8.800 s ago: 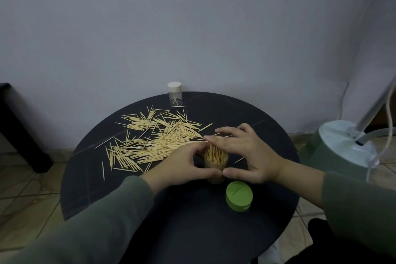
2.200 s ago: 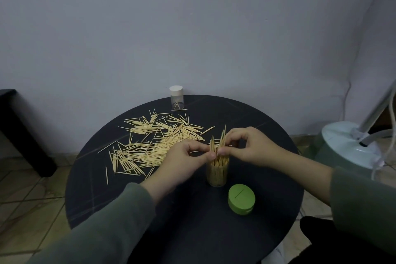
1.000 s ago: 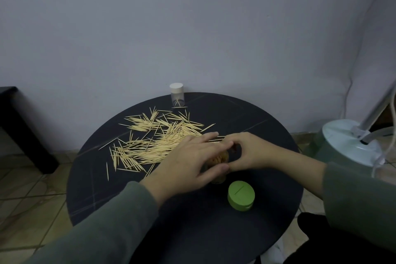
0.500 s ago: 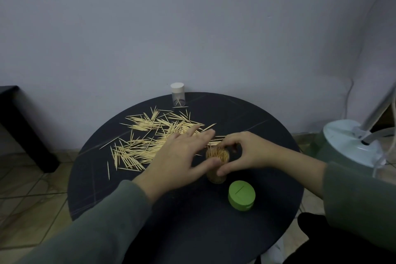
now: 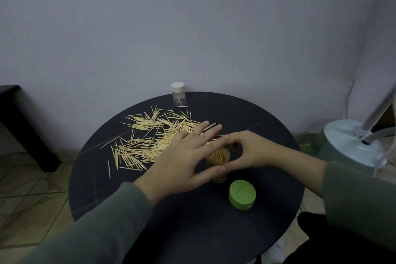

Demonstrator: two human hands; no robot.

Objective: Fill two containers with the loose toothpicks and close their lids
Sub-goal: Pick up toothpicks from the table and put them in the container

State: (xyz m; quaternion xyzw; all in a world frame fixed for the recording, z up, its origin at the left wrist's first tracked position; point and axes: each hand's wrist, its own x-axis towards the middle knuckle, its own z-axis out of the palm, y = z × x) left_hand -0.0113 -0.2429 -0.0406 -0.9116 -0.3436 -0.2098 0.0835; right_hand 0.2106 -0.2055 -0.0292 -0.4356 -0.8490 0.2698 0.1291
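Observation:
A clear container (image 5: 218,157) packed with upright toothpicks stands near the middle of the round black table (image 5: 267,135). My right hand (image 5: 250,150) curls round its rim from the right, thumb and forefinger on the mouth. My left hand (image 5: 182,156) lies flat with straight fingers beside it on the left, its thumb against the container's side. A green lid (image 5: 242,197) lies just in front of the container. Loose toothpicks (image 5: 150,141) are spread over the left half of the table. A second small clear container (image 5: 178,96) with a white cap stands at the far edge.
The wall runs right behind the table. A pale green fan base (image 5: 353,143) with a pole and cable stands on the floor to the right. A black piece of furniture (image 5: 19,122) is at the left. The floor is tiled.
The toothpicks held above the container went down into it. My left hand pressed flat on top, then slid off to the left, uncovering the mouth. My right hand stayed on the rim.

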